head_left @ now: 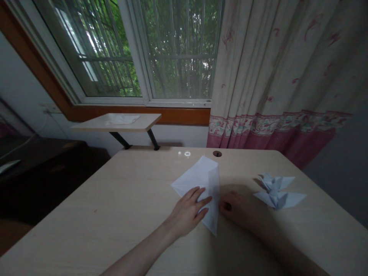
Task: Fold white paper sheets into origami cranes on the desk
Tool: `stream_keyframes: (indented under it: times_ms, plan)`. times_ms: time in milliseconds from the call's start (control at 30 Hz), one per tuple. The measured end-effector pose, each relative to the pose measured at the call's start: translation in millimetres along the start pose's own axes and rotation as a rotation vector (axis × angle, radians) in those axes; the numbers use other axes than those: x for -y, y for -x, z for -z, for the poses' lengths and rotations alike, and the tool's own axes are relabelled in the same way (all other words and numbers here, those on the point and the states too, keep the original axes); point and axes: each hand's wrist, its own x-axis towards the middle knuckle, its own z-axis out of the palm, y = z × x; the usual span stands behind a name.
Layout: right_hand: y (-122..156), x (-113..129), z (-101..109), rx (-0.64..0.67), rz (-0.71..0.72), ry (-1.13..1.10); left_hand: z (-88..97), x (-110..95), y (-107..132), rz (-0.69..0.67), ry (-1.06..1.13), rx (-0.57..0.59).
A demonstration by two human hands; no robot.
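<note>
The left hand (188, 211) lies flat on a folded sheet of white paper (198, 176), fingers spread and pressing down near the sheet's lower edge. The right hand (237, 209) sits in shadow just right of the sheet, fingers bent towards it; the dim light hides whether its fingertips touch the paper. The hands are apart, with the sheet's lower point between them, and neither is clamped on anything that can be seen.

The sheet lies on a pale wood-grain worktop (86, 222), near its middle, as a layered, pointed shape with a diagonal fold. It shows no raised wings or neck. Right of the sheet, well clear of it, rests a white paper crane (274, 191), wings spread and fully formed. So one figure is complete, while the sheet under the hands is only partly folded.

Beyond the sheet, a round cable grommet (217, 153) is set near the worktop's far edge. Farther on stand a small wall-side shelf (115, 124) bearing a flat white sheet (122, 120), then a pink-bordered curtain (273, 69) and a barred window (181, 57).
</note>
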Motion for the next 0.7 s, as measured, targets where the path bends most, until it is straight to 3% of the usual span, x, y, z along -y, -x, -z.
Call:
stream_keyframes:
  times_ms: [333, 700]
  plan:
    - [2, 3, 1, -0.011, 0.015, 0.010, -3.0, 0, 0, 0.012, 0.001, -0.001]
    - [-1, -23, -35, 0.007, 0.171, -0.124, 0.0, -1, 0, 0.018, 0.015, 0.008]
